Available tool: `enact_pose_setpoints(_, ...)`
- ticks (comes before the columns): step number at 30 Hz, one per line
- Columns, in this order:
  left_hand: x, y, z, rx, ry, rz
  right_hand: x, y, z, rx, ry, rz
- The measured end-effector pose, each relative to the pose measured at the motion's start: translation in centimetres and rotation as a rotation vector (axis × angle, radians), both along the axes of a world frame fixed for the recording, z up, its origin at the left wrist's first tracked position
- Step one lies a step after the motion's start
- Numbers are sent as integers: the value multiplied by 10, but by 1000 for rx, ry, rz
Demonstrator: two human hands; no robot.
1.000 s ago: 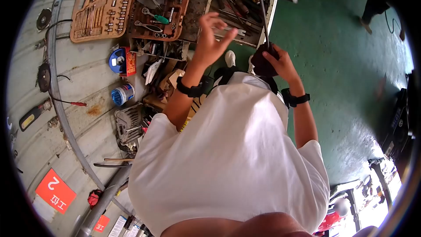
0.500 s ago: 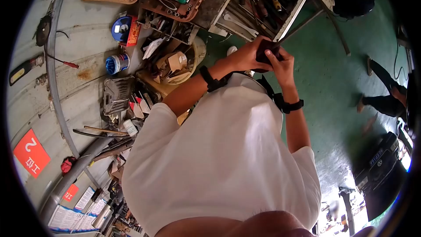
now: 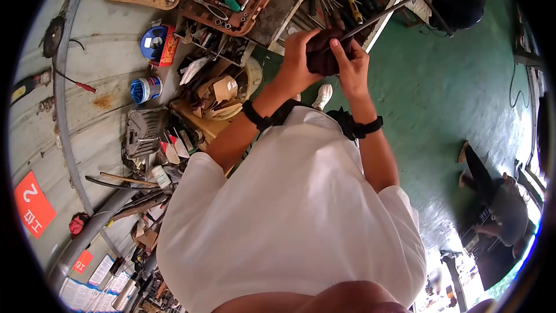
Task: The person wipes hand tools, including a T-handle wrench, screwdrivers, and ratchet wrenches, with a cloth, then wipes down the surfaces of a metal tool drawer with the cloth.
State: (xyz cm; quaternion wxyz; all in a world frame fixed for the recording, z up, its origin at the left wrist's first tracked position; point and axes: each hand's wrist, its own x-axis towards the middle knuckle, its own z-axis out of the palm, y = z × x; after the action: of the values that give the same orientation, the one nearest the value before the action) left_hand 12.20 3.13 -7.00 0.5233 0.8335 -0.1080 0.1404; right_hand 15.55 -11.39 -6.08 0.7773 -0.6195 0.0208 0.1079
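My left hand (image 3: 296, 61) is closed around a bunched dark maroon cloth (image 3: 322, 58). From the other side, my right hand (image 3: 353, 71) grips the same cloth, its thumb laid over the top. A long thin metal rod (image 3: 385, 13) runs out of the cloth toward the upper right, where it meets or crosses a second dark bar (image 3: 435, 13); I cannot tell whether they are joined. The cloth hides the rod's near end. Just beyond my hands lies an open drawer (image 3: 379, 28) of screwdrivers and other hand tools.
A tool case (image 3: 250, 23) with ratchets and a socket set (image 3: 152, 1) lie at upper left. Below them stand a bin of cardboard scraps (image 3: 253, 78) and a blue tub (image 3: 145, 89). One person (image 3: 460, 0) is at upper right, another (image 3: 507, 211) bends at lower right.
My hands and the cloth have shifted left and slightly up in view, with more of the cloth showing. The rod has moved with them. The person at lower right has bent over.
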Motion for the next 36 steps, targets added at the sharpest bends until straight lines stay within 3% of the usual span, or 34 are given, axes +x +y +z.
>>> enact_pose_setpoints(2, -9, 3, 9, 349, -130, 253, 4, 1, -7, -117, -66, -42)
enact_pose_setpoints(3, -11, 9, 4, 353, -133, 253, 5, 0, -7, -112, -68, -42)
enact_pose_setpoints(5, -25, 21, -12, 74, 32, 128, 0, -4, -8, -262, -58, 25)
enact_pose_setpoints(6, -29, 26, -7, 75, 29, 129, -2, -2, -5, -261, -60, 25)
enact_pose_setpoints(8, -34, 31, 3, 92, 530, -38, -5, 1, 5, -396, -193, -36)
enact_pose_setpoints(10, -33, 35, -3, 46, 456, -86, -7, 2, 1, -432, -231, -46)
enact_pose_setpoints(12, -32, 46, -24, -51, 339, -402, -9, 5, 1, -470, -243, -33)
enact_pose_setpoints(14, -21, 58, -36, -187, 502, -401, -12, 5, 14, -398, -238, 4)
enact_pose_setpoints(17, -5, 57, -20, -233, 363, -250, -14, 5, 31, -502, -308, 50)
enact_pose_setpoints(20, 1, 46, -19, -441, 491, -407, -22, 2, 33, -589, -308, 62)
enact_pose_setpoints(23, 0, 36, -22, -534, 617, -426, -25, 3, 21, -556, -486, 12)
enact_pose_setpoints(27, -9, 26, -10, -557, 483, -398, -36, 2, 25, -622, -516, 9)
enact_pose_setpoints(29, -10, 22, -4, -636, 446, -489, -45, 5, 35, -717, -659, 30)
enact_pose_setpoints(30, -10, 20, 1, -636, 436, -494, -48, 4, 38, -721, -669, 26)
enact_pose_setpoints(33, -3, 24, 24, -283, 505, -637, -52, 2, 49, -840, -780, -25)
enact_pose_setpoints(36, 2, 23, 35, -227, 501, -751, -53, -5, 70, -852, -678, 53)
